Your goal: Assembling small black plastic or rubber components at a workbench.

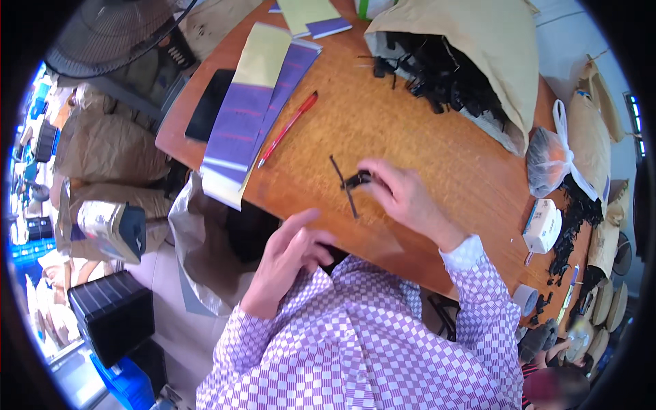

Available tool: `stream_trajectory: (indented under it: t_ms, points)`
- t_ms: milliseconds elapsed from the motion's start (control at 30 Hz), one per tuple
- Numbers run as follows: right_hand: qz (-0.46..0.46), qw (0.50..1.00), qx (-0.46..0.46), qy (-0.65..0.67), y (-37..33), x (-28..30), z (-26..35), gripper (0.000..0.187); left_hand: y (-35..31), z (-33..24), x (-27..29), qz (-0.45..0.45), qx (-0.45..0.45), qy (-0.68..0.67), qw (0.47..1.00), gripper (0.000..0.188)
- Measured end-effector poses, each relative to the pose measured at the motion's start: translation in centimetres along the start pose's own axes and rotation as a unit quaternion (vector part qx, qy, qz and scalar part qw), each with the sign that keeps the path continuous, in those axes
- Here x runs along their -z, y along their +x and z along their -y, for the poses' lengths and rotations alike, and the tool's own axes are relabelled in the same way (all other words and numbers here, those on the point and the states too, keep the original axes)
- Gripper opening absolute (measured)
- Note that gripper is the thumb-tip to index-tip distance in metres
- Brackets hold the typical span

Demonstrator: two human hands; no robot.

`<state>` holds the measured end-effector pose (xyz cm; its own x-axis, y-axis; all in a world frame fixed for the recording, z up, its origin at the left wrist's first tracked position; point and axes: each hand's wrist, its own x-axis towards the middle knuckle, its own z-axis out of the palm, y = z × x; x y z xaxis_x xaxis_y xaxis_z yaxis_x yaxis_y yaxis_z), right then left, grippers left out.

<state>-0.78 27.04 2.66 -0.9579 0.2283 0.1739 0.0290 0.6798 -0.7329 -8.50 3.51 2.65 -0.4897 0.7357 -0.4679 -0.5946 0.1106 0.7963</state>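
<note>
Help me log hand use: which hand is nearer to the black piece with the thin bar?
Right. The right hand appears to pinch the black piece from its right side; the left hand is apart from it, toward the picture's lower left.

A red pen (288, 130) lies on the wooden surface (328, 109) beside purple-and-cream sheets (244, 113). A fan (109, 34) stands at the upper left of the frame, a black crate (113, 318) at lower left, a knotted plastic bag (547, 167) at the right.
</note>
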Motion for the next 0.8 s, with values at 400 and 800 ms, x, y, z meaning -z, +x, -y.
stream_trajectory:
  t_ms: [400,800]
  points:
    - [0.075,0.988,0.131,0.041,-5.2,-1.3,3.2,0.036,1.5,2.3,-1.1,0.233,0.098,-0.298,0.921,0.043]
    - [0.053,0.988,0.061,0.128,-4.1,-3.7,3.5,0.033,0.3,2.5,0.3,0.142,-0.016,-0.248,0.958,0.031]
